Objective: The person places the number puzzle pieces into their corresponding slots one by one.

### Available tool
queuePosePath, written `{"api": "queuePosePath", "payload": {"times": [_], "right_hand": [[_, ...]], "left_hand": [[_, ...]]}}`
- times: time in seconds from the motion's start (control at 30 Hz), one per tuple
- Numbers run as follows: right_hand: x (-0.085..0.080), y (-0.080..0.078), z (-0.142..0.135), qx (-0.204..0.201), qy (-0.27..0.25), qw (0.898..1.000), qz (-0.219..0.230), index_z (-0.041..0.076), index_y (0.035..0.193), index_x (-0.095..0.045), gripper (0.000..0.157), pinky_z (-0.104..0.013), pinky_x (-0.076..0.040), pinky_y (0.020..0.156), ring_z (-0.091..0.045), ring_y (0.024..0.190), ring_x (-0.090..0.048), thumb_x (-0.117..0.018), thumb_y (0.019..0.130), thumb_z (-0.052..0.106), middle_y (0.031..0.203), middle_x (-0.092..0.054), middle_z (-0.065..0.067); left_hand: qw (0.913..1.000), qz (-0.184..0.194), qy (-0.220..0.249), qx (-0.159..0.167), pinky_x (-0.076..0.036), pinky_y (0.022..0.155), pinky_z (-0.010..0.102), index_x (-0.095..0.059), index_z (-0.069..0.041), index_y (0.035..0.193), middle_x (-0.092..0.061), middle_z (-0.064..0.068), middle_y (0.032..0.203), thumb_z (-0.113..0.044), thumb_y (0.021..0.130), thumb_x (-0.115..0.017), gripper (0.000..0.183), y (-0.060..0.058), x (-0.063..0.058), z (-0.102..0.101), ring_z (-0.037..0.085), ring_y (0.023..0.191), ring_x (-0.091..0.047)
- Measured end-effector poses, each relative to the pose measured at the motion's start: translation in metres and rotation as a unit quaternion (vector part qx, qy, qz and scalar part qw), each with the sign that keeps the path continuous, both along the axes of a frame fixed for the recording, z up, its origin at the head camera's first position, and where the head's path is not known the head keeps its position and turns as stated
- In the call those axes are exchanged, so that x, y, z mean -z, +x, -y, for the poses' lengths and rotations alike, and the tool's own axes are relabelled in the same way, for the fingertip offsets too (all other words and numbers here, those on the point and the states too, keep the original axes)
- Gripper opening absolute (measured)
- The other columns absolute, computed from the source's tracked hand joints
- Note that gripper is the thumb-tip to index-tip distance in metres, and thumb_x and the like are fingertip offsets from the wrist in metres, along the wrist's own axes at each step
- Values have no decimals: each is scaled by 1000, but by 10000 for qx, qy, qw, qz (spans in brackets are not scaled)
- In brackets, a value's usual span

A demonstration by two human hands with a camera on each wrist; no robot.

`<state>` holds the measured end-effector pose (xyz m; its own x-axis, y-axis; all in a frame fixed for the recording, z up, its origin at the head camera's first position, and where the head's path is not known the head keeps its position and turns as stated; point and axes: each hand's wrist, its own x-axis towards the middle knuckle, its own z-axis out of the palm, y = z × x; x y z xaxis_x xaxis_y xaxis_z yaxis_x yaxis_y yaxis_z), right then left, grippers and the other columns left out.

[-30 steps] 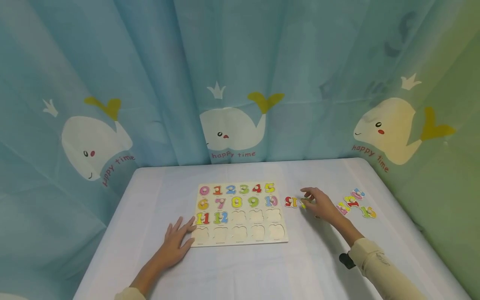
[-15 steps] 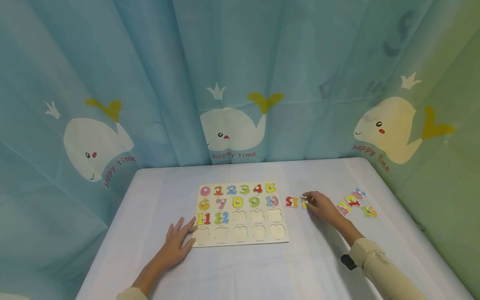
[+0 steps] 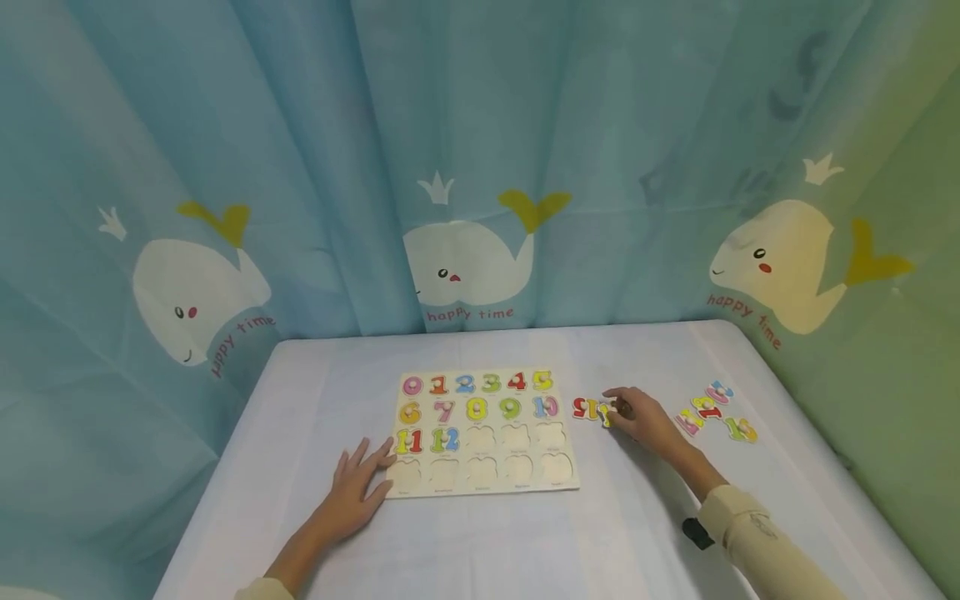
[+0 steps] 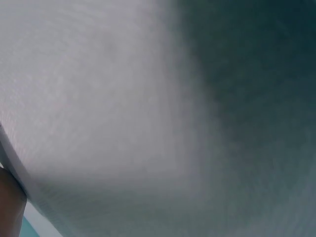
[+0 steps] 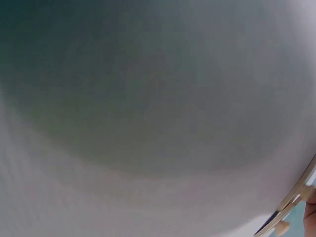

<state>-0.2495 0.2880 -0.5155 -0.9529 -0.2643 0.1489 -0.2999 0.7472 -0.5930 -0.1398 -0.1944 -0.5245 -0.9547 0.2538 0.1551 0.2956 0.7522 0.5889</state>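
A wooden number puzzle board (image 3: 491,493) lies on the table, with colourful pieces from 0 to 12 in its upper rows and bare recesses below. My left hand (image 3: 347,500) rests at the board's left edge, fingers spread and touching it. To the right of the board, my right hand (image 3: 643,421) pinches a yellow number piece (image 3: 606,416), partly hidden by the fingers. Directly beside it, close against it, lies the red-and-orange 15 piece (image 3: 583,408). At the right wrist view's edge, fingertips (image 5: 310,217) touch a piece's wooden knob (image 5: 306,192).
Farther right lie several loose number pieces: a blue-and-pink one (image 3: 720,392), a red-and-yellow one (image 3: 706,407), a pink-and-yellow one (image 3: 687,422) and a green-and-yellow one (image 3: 742,429). A small black object (image 3: 697,533) shows by the right sleeve. A whale-print curtain (image 3: 480,150) stands behind the table.
My right thumb and fingers have closed on the yellow number piece, which now sits slightly nearer the 15 piece. My left hand stays put on the board's edge.
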Motion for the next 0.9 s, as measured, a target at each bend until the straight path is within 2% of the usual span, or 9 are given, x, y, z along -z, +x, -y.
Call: {"api": "queuePosePath", "payload": {"times": [0.23,0.47,0.57,0.63,0.77,0.9], "right_hand": [[-3,6,31,-252,-155,9995,72,3,116,-60,35,-31,-45,65,-15,75,-48,-69,82,8,83,-52,2],[-2,10,72,-1040,-494,9934,20,3,115,-60,33,-28,-46,66,-11,75,-49,-69,84,7,83,-53,5],[0,12,90,-1252,-534,9907,72,5,115,-60,32,-26,-45,66,-10,75,-49,-69,85,9,83,-53,7],[-1,13,104,-1293,-517,9900,209,7,115,-60,31,-26,-46,67,-11,76,-49,-69,85,10,84,-53,7],[-4,20,134,-1193,-334,9893,765,12,118,-60,32,-27,-47,72,-10,80,-51,-67,87,16,88,-55,9],[-4,26,160,-1086,-282,9897,893,13,118,-59,32,-28,-47,71,-9,78,-53,-67,88,18,86,-56,9]], "left_hand": [[9999,-91,-38,-35,-1,106,63,-50,-6,134,-49,9,138,-13,87,-62,49,-1,1,0,44,136,-19],[10000,-57,-47,-49,0,107,61,-47,-7,137,-51,8,137,-14,88,-62,52,-1,4,0,43,136,-18],[10000,-58,-18,-25,0,107,62,-47,-7,137,-50,8,137,-14,88,-62,52,-2,4,0,43,136,-18],[10000,-77,-23,-12,0,106,62,-48,-7,137,-49,8,138,-15,88,-62,51,-2,4,0,43,136,-18],[9999,-117,9,-6,0,106,63,-48,-6,137,-50,8,137,-14,88,-62,51,-2,4,1,44,136,-18],[9999,-120,33,-15,0,106,63,-49,-6,135,-49,8,138,-14,88,-62,50,-2,5,1,44,136,-18]]}}
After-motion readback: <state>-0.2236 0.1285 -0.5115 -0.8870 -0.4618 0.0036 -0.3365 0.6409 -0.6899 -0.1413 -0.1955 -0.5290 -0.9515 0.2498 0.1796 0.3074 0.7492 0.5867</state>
